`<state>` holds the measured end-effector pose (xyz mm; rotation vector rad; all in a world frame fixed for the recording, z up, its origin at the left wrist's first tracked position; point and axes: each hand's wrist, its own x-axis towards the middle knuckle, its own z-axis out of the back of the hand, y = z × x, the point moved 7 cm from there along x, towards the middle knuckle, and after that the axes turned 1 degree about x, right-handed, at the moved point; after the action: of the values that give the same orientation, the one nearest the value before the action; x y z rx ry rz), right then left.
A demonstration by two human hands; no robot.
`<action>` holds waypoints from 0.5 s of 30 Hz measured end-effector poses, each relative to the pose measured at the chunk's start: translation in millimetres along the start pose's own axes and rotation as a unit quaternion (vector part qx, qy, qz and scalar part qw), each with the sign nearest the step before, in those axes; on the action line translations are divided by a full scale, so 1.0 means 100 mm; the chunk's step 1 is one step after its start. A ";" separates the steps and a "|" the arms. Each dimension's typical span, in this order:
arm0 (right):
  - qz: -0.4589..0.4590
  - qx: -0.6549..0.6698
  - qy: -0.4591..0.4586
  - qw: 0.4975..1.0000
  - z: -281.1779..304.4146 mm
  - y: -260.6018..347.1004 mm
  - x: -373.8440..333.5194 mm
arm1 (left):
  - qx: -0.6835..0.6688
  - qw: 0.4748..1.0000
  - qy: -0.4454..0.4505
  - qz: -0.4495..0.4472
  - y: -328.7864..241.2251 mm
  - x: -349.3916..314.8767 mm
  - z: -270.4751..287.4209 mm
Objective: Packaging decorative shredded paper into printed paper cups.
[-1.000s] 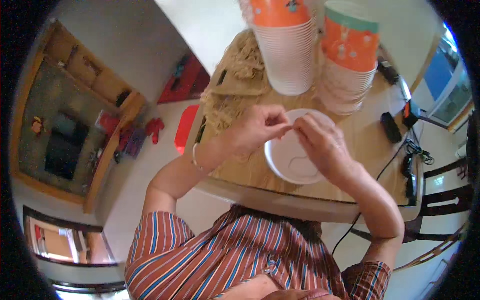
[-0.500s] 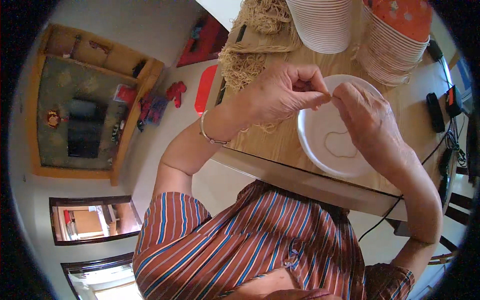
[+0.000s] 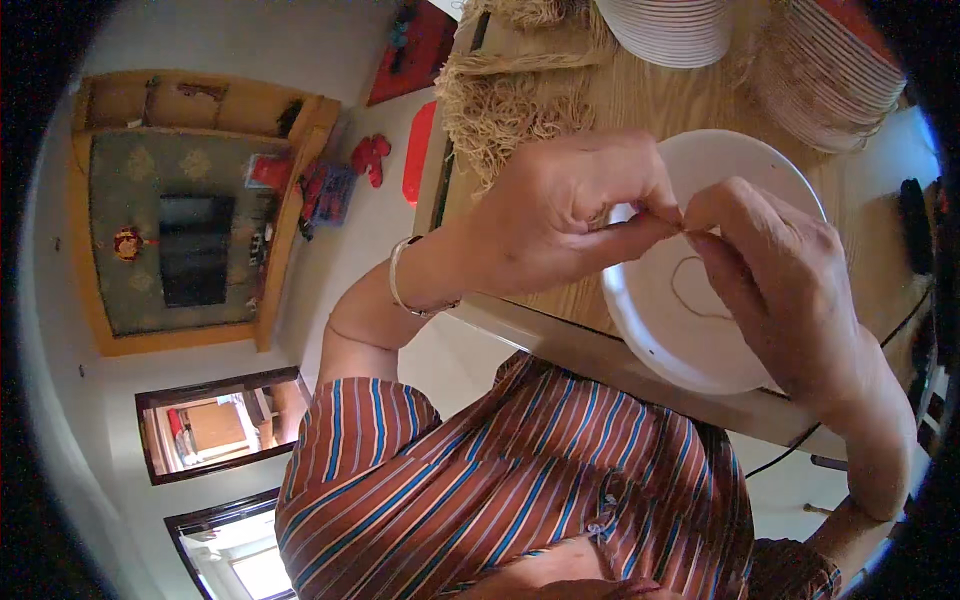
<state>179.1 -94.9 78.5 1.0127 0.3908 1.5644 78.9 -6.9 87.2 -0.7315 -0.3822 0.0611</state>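
Observation:
My left hand, with a bracelet at the wrist, and my right hand meet fingertip to fingertip over a round white dish. Both pinch at the same spot, where a thin bit of beige string appears between thumbs and forefingers; its ends are too small to make out. Inside the dish lies a curved length of beige string, partly hidden behind my right hand. Close to my left hand, a tangled heap of beige strings covers the table's left side.
A stack of white bowls stands at the far side of the wooden table. Right of it is another tall stack of bowls. A black cable hangs over the near edge. A dark device lies at the right.
The view has shifted, so dish and stacks sit further right. Both hands stay pinched together; my right fingers now bend more, with knuckles raised.

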 end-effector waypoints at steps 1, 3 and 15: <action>0.024 -0.013 0.011 1.000 0.01 0.05 0.00 | 0.008 1.000 -0.001 -0.011 -0.03 -0.01 0.01; 0.047 -0.022 0.025 0.998 0.04 0.13 0.01 | 0.014 1.000 0.000 -0.017 -0.06 -0.02 0.01; -0.135 0.122 0.029 0.983 0.06 -0.08 0.02 | 0.178 0.969 -0.085 -0.152 -0.19 -0.15 0.06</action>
<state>188.6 -92.3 76.7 1.0534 0.7436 1.3230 61.4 -20.1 98.5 -0.3080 -0.6266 -0.0964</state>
